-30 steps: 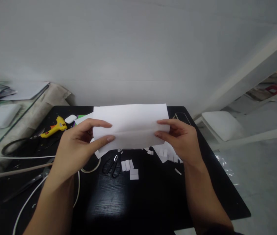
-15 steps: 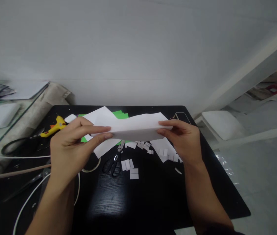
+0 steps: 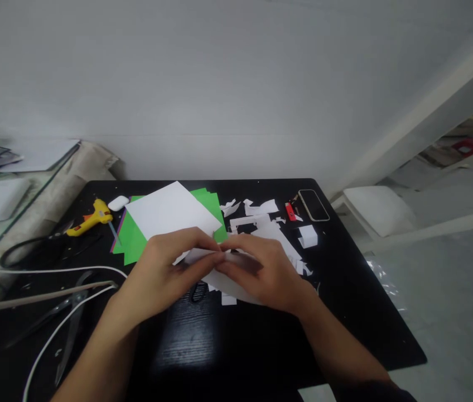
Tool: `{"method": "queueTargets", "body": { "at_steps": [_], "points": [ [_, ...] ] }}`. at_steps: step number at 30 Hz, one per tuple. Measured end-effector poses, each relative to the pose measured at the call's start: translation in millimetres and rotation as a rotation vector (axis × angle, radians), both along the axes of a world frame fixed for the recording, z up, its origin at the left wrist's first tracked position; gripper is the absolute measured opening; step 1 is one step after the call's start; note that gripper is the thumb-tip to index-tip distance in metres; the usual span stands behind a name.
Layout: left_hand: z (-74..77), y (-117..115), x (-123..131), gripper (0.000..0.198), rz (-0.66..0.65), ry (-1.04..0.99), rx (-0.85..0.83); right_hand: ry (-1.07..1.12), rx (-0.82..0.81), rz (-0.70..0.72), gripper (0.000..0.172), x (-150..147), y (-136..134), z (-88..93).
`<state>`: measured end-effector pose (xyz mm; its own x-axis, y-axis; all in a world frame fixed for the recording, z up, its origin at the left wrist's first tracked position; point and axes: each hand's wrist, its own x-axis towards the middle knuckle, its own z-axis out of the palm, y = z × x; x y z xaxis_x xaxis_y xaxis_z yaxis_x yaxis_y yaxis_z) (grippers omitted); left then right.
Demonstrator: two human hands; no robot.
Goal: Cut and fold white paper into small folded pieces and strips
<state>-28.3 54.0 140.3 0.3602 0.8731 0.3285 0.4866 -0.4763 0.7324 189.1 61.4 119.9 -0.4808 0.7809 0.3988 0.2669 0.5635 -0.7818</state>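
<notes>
A white sheet of paper (image 3: 239, 282) is pinched between my two hands above the black table. My left hand (image 3: 173, 268) grips it with thumb and index finger, and my right hand (image 3: 268, 271) does the same, their fingertips meeting at its upper edge. Both hands hide much of the sheet. Just beneath it, small white paper pieces (image 3: 228, 300) and the handle of black scissors (image 3: 198, 291) show in part. Behind my hands, another white sheet (image 3: 173, 212) lies on green sheets (image 3: 130, 240).
At the left are a yellow glue gun (image 3: 94, 216), a white rounded case (image 3: 118, 203), cables (image 3: 61, 270) and larger scissors (image 3: 73, 301). To the right lie white paper scraps (image 3: 261, 207), a red lighter (image 3: 290, 211), a folded white piece (image 3: 308, 236) and a phone (image 3: 313, 205).
My hands have come together from the two ends of the paper and dropped lower, nearer to me. The scraps, lighter and folded piece behind are now uncovered.
</notes>
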Motion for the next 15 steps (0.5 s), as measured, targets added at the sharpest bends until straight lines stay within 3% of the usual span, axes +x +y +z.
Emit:
{"method": "queueTargets", "body": {
  "at_steps": [4,8,15],
  "points": [
    [-3.5,0.1,0.9,0.014,0.089,-0.048,-0.091,0.019,-0.198,-0.032,0.015,0.2,-0.3,1.5],
    [-5.5,0.6,0.6,0.024,0.098,-0.075,-0.211,0.102,-0.383,-0.005,0.019,0.5,0.4,2.9],
    [-4.0,0.3,3.8,0.029,0.087,-0.022,-0.248,0.127,-0.427,-0.001,0.015,-2.2,0.7,0.1]
  ]
}}
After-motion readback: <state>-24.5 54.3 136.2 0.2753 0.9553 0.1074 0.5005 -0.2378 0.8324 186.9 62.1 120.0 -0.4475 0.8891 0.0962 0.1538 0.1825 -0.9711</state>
